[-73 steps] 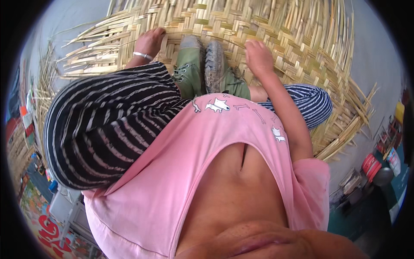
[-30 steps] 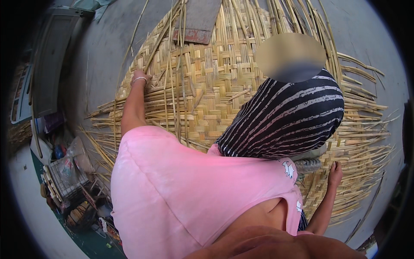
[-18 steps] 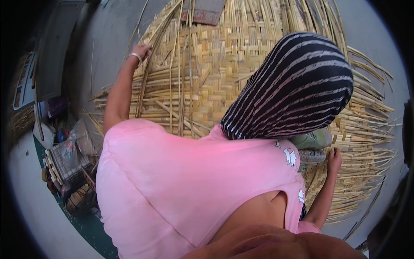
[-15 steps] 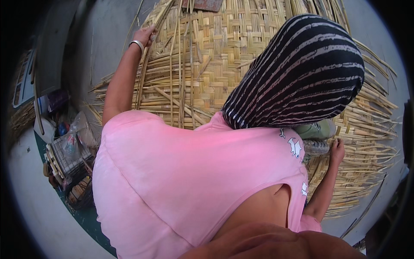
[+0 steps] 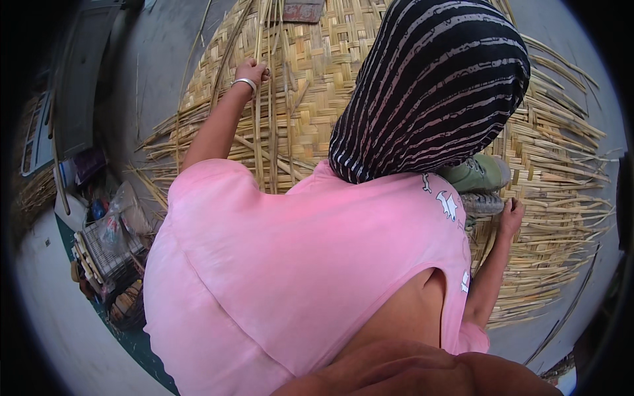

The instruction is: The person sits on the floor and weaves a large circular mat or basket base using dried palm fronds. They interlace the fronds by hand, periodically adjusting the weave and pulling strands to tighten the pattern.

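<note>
A large woven bamboo mat (image 5: 370,99) lies on the grey concrete floor (image 5: 158,72) and fills the upper half of the view, from about ten o'clock round to three o'clock, its unwoven strip ends fanning out loose past the edge. The person's left hand (image 5: 253,68), with a silver bangle (image 5: 245,83) on the wrist, reaches up to eleven o'clock and rests on the mat, its fingers curled around a few long loose bamboo strips (image 5: 271,119) that run nearly straight down the mat toward the body. The right hand (image 5: 511,212) sits at about three o'clock, low on the mat's right part, just beside a pair of shoes (image 5: 481,185) (one olive green, one grey); its fingers are bent down against the weave, though whether they pinch a strip cannot be told. A black scarf with pale stripes (image 5: 429,86) hangs over the centre and hides the middle of the mat, and a pink shirt (image 5: 297,264) covers the lower half of the view. At eight o'clock, off the mat, a wire basket (image 5: 105,247) stands with bags and clutter around it. A flat reddish-brown piece (image 5: 300,10) lies on the mat's far edge at twelve o'clock.
</note>
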The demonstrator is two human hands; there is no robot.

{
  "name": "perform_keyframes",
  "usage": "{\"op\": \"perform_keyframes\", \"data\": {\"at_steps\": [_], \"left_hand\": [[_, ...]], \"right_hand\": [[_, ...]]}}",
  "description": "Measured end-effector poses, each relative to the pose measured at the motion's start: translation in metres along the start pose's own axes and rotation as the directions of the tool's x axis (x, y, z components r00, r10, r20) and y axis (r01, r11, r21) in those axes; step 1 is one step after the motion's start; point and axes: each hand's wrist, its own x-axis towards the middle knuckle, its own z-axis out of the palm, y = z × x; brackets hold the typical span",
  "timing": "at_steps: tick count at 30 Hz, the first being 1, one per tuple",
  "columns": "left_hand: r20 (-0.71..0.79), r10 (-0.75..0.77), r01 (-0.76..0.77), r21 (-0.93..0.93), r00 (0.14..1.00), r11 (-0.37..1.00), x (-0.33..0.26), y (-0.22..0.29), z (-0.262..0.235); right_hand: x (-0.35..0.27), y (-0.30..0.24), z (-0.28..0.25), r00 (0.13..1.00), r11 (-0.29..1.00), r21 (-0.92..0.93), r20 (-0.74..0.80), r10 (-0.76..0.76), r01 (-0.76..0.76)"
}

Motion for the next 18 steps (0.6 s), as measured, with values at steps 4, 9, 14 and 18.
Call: {"op": "perform_keyframes", "data": {"at_steps": [4, 9, 14, 18], "left_hand": [[-0.159, 0.161, -0.044, 0.561, 0.974, 0.826, 0.058, -0.047, 0.013], [-0.226, 0.007, 0.033, 0.172, 0.974, 0.985, 0.09, -0.015, 0.019], [-0.146, -0.084, 0.083, -0.014, 0.986, 0.996, 0.12, 0.068, 0.009], [-0.196, 0.055, -0.056, 0.002, 0.979, 0.998, 0.131, 0.128, -0.043]], "right_hand": [[-0.004, 0.002, 0.004, 0.999, 0.999, -0.042, -0.036, 0.02, -0.021], [-0.015, -0.023, 0.004, 0.996, 0.998, -0.008, -0.064, 0.057, -0.058], [-0.019, -0.024, 0.0, 0.994, 0.997, -0.022, -0.074, 0.076, -0.078], [-0.018, -0.031, 0.001, 0.994, 0.996, -0.021, -0.065, 0.085, -0.087]]}}
